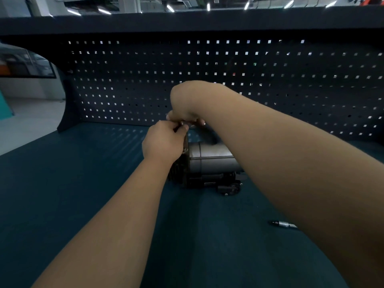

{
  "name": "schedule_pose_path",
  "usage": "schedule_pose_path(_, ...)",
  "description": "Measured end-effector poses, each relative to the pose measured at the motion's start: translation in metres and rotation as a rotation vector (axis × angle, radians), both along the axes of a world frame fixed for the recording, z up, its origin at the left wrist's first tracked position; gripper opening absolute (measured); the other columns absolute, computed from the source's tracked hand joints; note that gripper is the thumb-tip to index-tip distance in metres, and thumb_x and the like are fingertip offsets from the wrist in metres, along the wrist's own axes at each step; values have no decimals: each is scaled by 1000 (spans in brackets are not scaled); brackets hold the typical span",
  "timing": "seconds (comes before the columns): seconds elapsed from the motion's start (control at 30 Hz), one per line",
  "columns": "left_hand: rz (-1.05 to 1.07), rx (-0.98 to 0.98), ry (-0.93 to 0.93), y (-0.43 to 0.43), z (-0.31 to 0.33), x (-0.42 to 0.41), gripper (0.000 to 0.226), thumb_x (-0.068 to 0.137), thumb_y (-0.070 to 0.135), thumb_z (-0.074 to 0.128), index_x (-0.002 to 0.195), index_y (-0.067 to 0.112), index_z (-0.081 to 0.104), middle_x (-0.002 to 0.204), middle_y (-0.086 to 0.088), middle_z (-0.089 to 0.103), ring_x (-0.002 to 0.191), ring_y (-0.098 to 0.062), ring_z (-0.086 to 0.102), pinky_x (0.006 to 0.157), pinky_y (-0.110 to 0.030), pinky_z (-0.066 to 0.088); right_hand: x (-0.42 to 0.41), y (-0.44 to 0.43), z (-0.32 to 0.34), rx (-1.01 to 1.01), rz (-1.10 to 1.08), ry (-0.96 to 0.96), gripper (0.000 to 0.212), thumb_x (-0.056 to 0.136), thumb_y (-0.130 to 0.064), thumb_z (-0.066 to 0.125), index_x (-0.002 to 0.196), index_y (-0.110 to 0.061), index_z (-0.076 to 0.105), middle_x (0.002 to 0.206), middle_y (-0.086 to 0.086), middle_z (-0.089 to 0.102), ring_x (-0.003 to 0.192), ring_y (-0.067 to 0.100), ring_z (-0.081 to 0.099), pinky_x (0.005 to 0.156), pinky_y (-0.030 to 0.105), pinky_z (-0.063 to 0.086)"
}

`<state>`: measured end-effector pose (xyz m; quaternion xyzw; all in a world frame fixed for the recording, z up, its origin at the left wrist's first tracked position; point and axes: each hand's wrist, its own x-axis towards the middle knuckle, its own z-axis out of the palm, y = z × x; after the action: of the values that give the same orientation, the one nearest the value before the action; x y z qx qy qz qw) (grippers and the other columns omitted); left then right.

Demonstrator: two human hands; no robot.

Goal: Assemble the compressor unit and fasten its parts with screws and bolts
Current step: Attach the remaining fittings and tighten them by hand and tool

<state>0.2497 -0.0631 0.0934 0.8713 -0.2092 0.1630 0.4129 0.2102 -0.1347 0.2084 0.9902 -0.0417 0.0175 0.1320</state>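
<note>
The compressor unit [212,161], a grey metal cylinder on a black finned base, lies on the dark teal bench top [83,173] at the middle. My left hand [164,142] rests on the unit's left end, fingers pinched around a small dark part at its top. My right hand [187,104] arches over from the right, fingertips curled down and meeting the left hand's fingertips; a small bright metal piece shows between them. What exactly each hand pinches is too small and hidden to tell.
A short metal bit or socket [283,224] lies on the bench at the front right, partly under my right forearm. A dark perforated back panel [270,84] rises behind the unit, with a shelf edge above it.
</note>
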Motion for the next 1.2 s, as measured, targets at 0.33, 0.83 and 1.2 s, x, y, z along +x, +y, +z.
schedule_pose_path(0.33,-14,-21,-40,0,-2,1,22,93,42,56,94,28,72,64,13,55,60,-4,51,52,-23,41,-12,-8,8,-36,74,17,20,92,-28,63,101,-10,67,96,2,66,83,16,61,68,24,42)
schedule_pose_path(0.83,-30,-11,-2,1,0,2,27,92,40,58,71,25,65,63,6,58,62,-13,56,57,-30,47,-4,-6,2,21,80,-92,28,94,-26,61,71,-17,47,69,-4,49,54,7,43,46,19,33)
schedule_pose_path(1.2,-19,-3,-20,0,-1,1,16,90,40,59,77,31,64,63,13,53,61,-7,50,52,-22,37,-8,-8,-5,19,59,-33,27,101,-25,45,82,-13,60,61,-2,52,49,8,46,45,21,32)
